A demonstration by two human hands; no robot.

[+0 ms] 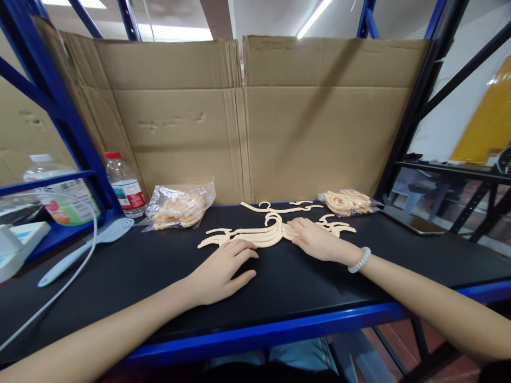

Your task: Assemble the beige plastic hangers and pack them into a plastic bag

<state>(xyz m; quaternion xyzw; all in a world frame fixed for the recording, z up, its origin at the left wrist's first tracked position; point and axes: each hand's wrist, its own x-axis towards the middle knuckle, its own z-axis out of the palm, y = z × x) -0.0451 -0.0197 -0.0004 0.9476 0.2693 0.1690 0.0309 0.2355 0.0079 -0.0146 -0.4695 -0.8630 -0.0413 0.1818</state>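
Several cream plastic clothes hangers (261, 236) lie stacked on the black table, their hooks together at the middle and pointing away from me. My left hand (225, 271) rests at the near side of the stack's left arm, fingers spread and fingertips at the hangers, thumb on the table. Across the stack's right arm lies my right hand (315, 239), fingers stretched out over the hangers and covering part of them. A pale beaded bracelet (360, 260) circles the right wrist. Behind the stack lies another cream hanger (275, 209), apart from it.
Clear bags of folded cream hangers stand at the back left (179, 207) and back right (347, 202). On the left are a light-blue hairbrush (91, 247), a white cable (85, 260) and a red-capped bottle (125, 186). A flat dark device (413, 221) lies right. Cardboard (319, 127) walls the back.
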